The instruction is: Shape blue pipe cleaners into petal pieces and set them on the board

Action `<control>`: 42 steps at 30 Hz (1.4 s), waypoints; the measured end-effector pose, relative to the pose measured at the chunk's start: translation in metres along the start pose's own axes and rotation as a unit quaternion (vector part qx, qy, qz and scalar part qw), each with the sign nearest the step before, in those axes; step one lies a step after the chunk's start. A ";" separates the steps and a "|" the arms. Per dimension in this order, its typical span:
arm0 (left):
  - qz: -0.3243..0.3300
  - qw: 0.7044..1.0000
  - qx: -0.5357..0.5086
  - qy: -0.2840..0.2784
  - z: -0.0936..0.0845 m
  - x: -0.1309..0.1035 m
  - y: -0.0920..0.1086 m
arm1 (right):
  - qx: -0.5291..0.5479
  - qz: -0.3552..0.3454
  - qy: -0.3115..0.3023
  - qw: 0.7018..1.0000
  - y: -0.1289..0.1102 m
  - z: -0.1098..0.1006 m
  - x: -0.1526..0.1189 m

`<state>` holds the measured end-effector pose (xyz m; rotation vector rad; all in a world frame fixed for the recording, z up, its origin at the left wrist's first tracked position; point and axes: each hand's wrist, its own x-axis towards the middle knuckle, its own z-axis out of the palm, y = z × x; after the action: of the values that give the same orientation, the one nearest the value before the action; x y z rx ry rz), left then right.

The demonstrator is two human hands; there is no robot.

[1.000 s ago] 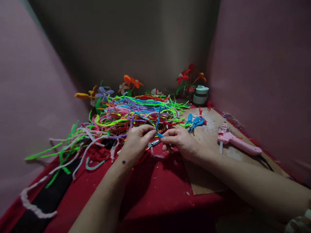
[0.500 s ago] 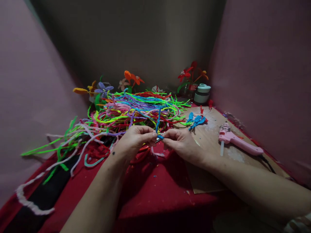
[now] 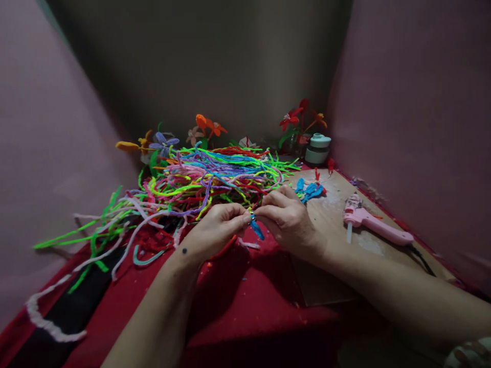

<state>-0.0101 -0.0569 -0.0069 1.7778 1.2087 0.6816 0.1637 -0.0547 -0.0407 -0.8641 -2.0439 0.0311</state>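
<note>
A blue pipe cleaner [image 3: 257, 229], bent into a small loop, sticks out below my fingertips. My left hand [image 3: 220, 225] pinches it between thumb and forefinger. From the other side my right hand [image 3: 286, 217] is closed on the same pipe cleaner, its fingertips almost meeting those of the left. Just behind both hands lies a big pile of coloured pipe cleaners [image 3: 226, 168]. Several blue looped petals [image 3: 310, 190] rest on the brown board past my right hand. Part of an orange-red handle [image 3: 226, 248] shows under my left hand.
A pink glue gun [image 3: 378, 225] lies on the brown board [image 3: 330, 220] at the right. Pipe-cleaner flowers [image 3: 209, 124] and a pale-green-lidded jar [image 3: 318, 148] stand at the back. Red cloth [image 3: 245, 306] covers the table, with pink walls on both sides.
The blue piece has turned from pointing upward to hanging down from my fingers. My right hand has risen and rotated, its knuckles now higher. My left hand has barely shifted.
</note>
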 end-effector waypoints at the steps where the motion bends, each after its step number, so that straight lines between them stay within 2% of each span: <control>1: 0.001 1.000 -0.002 0.005 0.000 0.001 -0.001 | 0.022 0.019 -0.009 1.000 -0.001 0.000 0.000; 3: -0.003 1.000 -0.010 0.014 0.000 0.002 -0.002 | 0.110 0.103 -0.035 0.988 -0.005 0.000 0.000; 4: -0.006 1.000 -0.014 0.018 0.001 0.002 -0.003 | 0.170 0.160 -0.053 0.971 -0.007 0.000 0.000; 5: -0.009 1.000 -0.018 0.021 0.001 0.003 -0.004 | 0.235 0.221 -0.075 0.944 -0.008 0.001 0.000; 7: -0.010 0.999 -0.028 0.027 0.002 0.004 -0.005 | 0.356 0.321 -0.111 0.871 -0.009 0.001 0.001; 9: -0.004 0.999 -0.038 0.034 0.003 0.004 -0.006 | 0.428 0.375 -0.128 0.812 -0.008 0.002 0.002; 11: 0.002 0.998 -0.050 0.043 0.004 0.005 -0.007 | 0.460 0.396 -0.140 0.782 -0.007 0.002 0.002; 14: 0.005 0.996 -0.064 0.053 0.005 0.005 -0.006 | 0.454 0.396 -0.136 0.786 -0.008 0.001 0.003; 20: 0.054 0.989 0.030 0.132 0.004 0.004 0.000 | 0.380 0.359 -0.096 0.847 -0.011 0.000 0.003; 24: 0.020 0.992 0.003 0.127 0.006 0.003 0.003 | 0.359 0.339 -0.093 0.865 -0.009 0.002 0.001; 27: -0.051 0.992 -0.071 0.096 0.008 0.002 0.003 | 0.352 0.335 -0.094 0.869 -0.008 0.003 0.000; 30: -0.093 0.982 -0.147 0.074 0.011 0.003 0.001 | 0.351 0.335 -0.089 0.870 -0.007 0.004 0.000; 34: -0.080 0.969 -0.226 0.054 0.015 0.005 -0.006 | 0.363 0.342 -0.093 0.862 -0.007 0.005 0.000; 37: -0.065 0.964 -0.251 0.051 0.015 0.006 -0.009 | 0.383 0.359 -0.120 0.843 -0.008 0.004 0.001; 42: -0.057 0.959 -0.265 0.078 0.014 0.007 -0.008 | 0.429 0.370 -0.183 0.804 -0.009 0.002 0.002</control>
<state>0.0001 -0.0542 -0.0206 1.2181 1.0923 0.9856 0.1564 -0.0595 -0.0379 -1.0139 -1.5777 1.5327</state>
